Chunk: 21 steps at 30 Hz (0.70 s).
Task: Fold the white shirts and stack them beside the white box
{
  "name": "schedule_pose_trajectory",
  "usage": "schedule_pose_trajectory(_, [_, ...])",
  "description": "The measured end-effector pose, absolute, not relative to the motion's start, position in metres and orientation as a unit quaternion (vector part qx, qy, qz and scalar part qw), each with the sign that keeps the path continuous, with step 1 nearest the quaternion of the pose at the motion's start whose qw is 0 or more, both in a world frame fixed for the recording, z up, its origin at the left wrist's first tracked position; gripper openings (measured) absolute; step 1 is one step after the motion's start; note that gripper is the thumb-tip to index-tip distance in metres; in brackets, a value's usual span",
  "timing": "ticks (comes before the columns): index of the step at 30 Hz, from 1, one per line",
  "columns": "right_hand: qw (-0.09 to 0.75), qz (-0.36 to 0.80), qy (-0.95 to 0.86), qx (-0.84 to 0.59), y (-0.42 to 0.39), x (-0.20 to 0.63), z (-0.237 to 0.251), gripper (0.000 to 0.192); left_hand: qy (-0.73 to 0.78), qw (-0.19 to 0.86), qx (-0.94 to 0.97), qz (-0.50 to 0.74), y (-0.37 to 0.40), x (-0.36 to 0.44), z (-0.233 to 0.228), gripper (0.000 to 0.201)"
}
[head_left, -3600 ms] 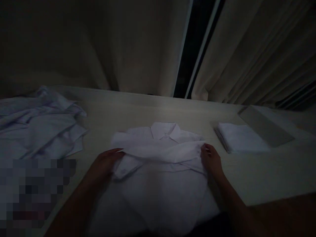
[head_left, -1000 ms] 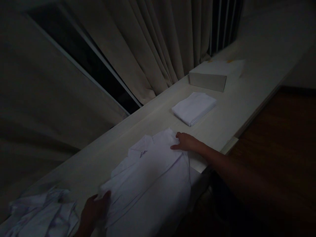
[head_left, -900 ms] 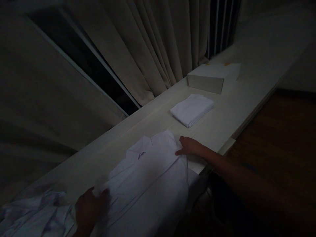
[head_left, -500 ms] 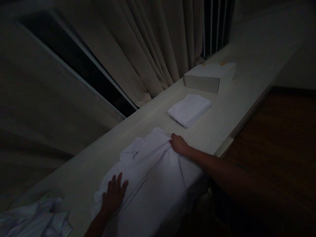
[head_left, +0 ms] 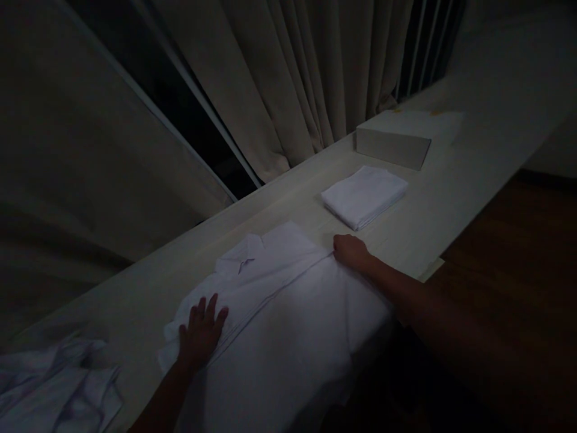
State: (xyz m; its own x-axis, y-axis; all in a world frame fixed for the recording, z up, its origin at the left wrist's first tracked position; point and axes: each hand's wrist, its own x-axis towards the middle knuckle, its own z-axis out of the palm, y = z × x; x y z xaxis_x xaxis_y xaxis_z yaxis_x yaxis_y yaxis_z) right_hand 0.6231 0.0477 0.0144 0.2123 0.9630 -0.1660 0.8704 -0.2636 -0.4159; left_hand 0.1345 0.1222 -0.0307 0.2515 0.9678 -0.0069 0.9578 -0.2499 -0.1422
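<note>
A: Pressing shirt [head_left: 288, 313] at table [head_left: 406, 234] centre; left hand [head_left: 201, 331] spread flat at 8 o'clock, right hand [head_left: 352, 251] curled, pinching edge at 2.

B: Soft, light, slippery; probably best gripped at shoulder seams.

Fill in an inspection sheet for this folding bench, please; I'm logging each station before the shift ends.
Surface: long pale counter, dimly lit, bare wood grain between items.
Job's things: white collared shirt lies flat, collar away from the person, its lower part hanging over the near edge.
Clutter: folded white cloth; pale box beyond it; crumpled white garments at far left.
Grippers: left hand flat on the shirt's left side, fingers spread; right hand curled at the shirt's right edge.
Cables: nothing seen.
Surroundings: beige curtains behind the counter, dark window gap, dark wood floor on the right.
</note>
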Motion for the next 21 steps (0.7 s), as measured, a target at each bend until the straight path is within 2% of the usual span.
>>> schedule_pose_trajectory(4, [0.12, 0.161, -0.612, -0.765, 0.037, 0.617, 0.016, 0.036, -0.629, 0.037, -0.776, 0.024, 0.116, 0.143, -0.024, 0.068])
schedule_pose_trajectory(9, [0.192, 0.104, -0.674, -0.706, 0.035, 0.603, 0.022, 0.06, -0.612, 0.046, -0.788, 0.036, 0.105, 0.152, -0.013, 0.068])
schedule_pose_trajectory(13, [0.115, 0.098, -0.715, -0.683, 0.037, 0.59, 0.022, 0.036, -0.613, 0.053, -0.788, 0.032, 0.099, 0.156, -0.011, 0.067])
schedule_pose_trajectory(15, [0.084, 0.098, -0.711, -0.691, 0.037, 0.587, 0.023, 0.033, -0.622, 0.05, -0.781, 0.025, 0.096, 0.156, -0.013, 0.067])
schedule_pose_trajectory(21, [0.062, 0.098, -0.706, -0.699, 0.027, 0.602, 0.034, 0.025, -0.607, 0.04, -0.794, 0.017, 0.078, 0.149, -0.024, 0.066])
